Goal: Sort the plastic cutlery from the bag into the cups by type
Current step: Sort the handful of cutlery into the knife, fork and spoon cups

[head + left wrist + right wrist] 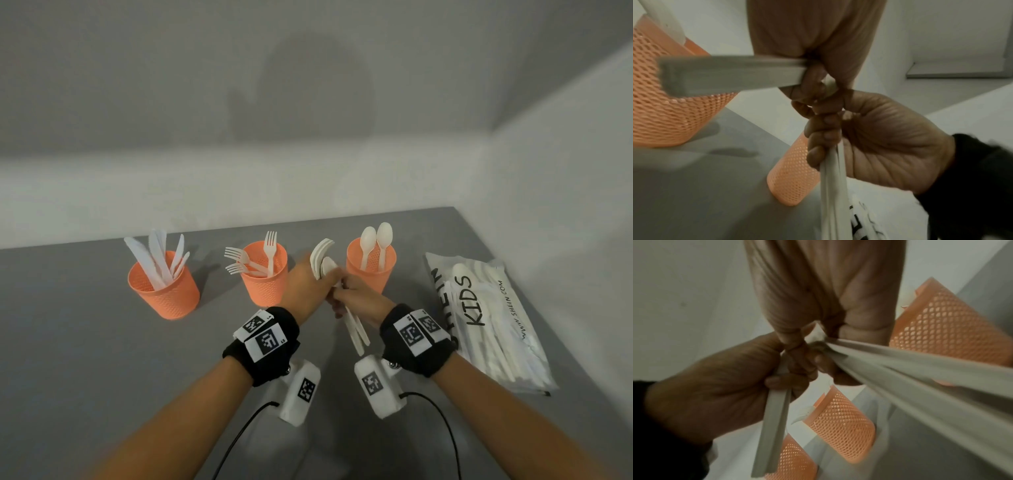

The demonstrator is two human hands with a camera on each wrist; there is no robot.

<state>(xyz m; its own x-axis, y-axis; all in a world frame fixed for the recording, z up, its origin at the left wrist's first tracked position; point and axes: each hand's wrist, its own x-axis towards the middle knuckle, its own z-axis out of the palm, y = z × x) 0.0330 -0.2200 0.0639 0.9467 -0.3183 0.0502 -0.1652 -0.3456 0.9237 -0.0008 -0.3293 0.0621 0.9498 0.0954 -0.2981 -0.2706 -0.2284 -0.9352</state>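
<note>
Your left hand [310,284] and right hand [359,296] both grip one mixed cutlery bundle [323,263] above the table [85,342], between the fork cup [263,274] and spoon cup [371,270] (heads overlapping). Risk: pieces slip or land in the wrong cup.

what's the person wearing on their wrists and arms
Both forearms are bare, with no sleeves. Each wrist has a black band, left and right, carrying white tags printed with black square codes. A white camera block with another code hangs under each wrist, trailing a black cable.
</note>
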